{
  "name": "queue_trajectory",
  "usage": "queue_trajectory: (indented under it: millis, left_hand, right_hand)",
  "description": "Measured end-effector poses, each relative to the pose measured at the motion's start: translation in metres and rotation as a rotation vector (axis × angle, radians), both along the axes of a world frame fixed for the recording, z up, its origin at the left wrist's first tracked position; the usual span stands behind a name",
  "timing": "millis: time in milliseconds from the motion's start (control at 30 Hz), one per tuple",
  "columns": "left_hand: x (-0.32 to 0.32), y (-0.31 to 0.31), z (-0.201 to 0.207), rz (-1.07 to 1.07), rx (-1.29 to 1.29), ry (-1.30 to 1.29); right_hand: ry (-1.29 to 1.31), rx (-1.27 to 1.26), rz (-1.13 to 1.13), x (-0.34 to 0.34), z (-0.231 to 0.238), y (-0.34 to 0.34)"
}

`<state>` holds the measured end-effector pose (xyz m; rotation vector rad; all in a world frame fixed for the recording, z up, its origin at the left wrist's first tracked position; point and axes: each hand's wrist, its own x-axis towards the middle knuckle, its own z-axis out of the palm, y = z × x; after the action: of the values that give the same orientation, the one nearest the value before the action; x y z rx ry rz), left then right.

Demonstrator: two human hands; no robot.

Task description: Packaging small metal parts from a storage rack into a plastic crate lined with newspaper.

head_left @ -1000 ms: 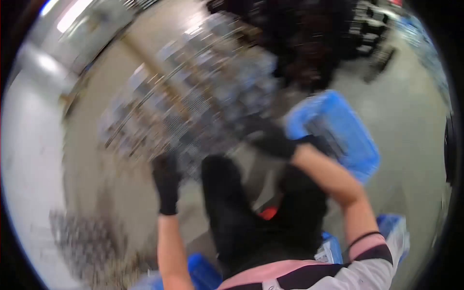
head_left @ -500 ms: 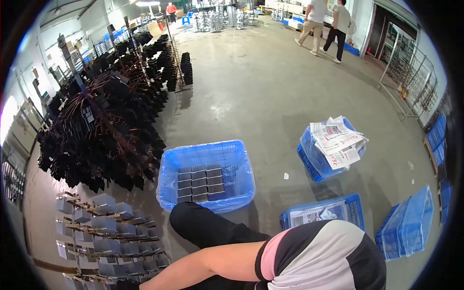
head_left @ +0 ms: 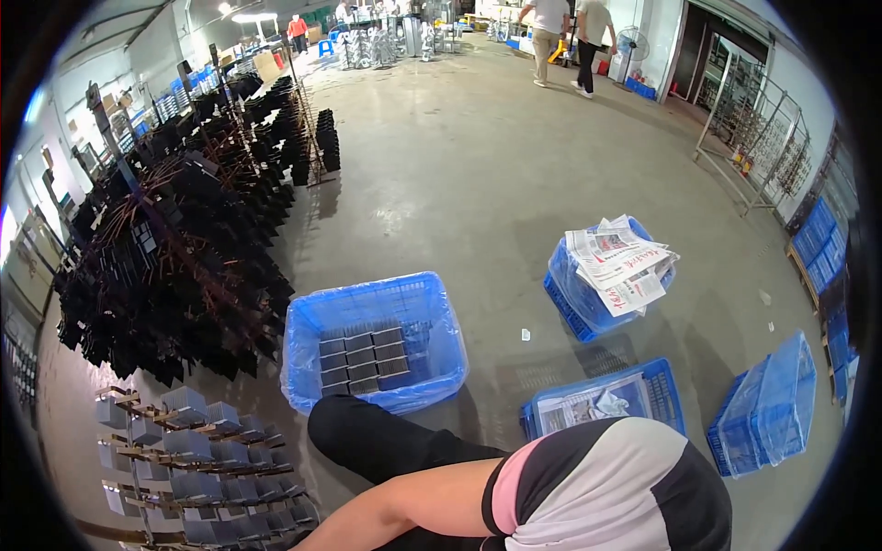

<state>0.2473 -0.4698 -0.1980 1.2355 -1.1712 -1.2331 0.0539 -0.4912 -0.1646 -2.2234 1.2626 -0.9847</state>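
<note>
Blocks, pale grey and finned, sit in tiers; I cannot tell either hand's grip.

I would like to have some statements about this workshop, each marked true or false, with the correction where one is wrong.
1. The blue basket with the dark finned blocks is lined with plastic. True.
2. The newspapers lie directly on the floor. False: they lie on top of a plastic-covered basket.
3. The right forearm extends toward the lower left, where grey parts are mounted on a rack. True.
4. The hanging black parts are to the right of the blue basket. False: they are to its left.
5. Two people are in the background, right of centre. True.
</note>
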Motion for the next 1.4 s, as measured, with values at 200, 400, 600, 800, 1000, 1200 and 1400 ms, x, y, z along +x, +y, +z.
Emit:
queue_trajectory:
  millis: [200, 400, 600, 800, 1000, 1200, 1400]
  left_hand:
    - [-0.03, 0.036, -0.016, 0.045, -0.133, -0.273]
    - [-0.061, 0.037, -0.01, 0.13, -1.132, -1.233]
    - [-0.097, 0.033, -0.009, 0.117, -0.512, -1.249]
    - [-0.227, 0.021, 0.061, -0.287, -0.196, -0.103]
    - [-0.166, 0.011, 0.013, -0.04, -0.203, -0.682]
    - [-0.135, 0.027, -0.041, -0.125, -0.413, -1.23]
    - [-0.145, 0.02, -0.036, -0.2, -0.345, -1.401]
  right_hand:
    - [0.008, 0.116, 0.11, -0.042, 0.009, 0.022]
    - [-0.264, -0.039, 0.158, -0.07, -0.031, 0.032]
    - [-0.342, 0.021, 0.184, -0.161, -0.014, 0.035]
    - [-0.469, 0.237, -0.031, -0.317, 0.017, 0.043]
    - [-0.602, 0.21, -0.604, -0.459, -0.087, 0.026]
    - [0.261, 0.436, -0.599, -0.511, -0.268, 0.081]
    - [0.506, 0.549, -0.519, -0.483, -0.359, 0.071]
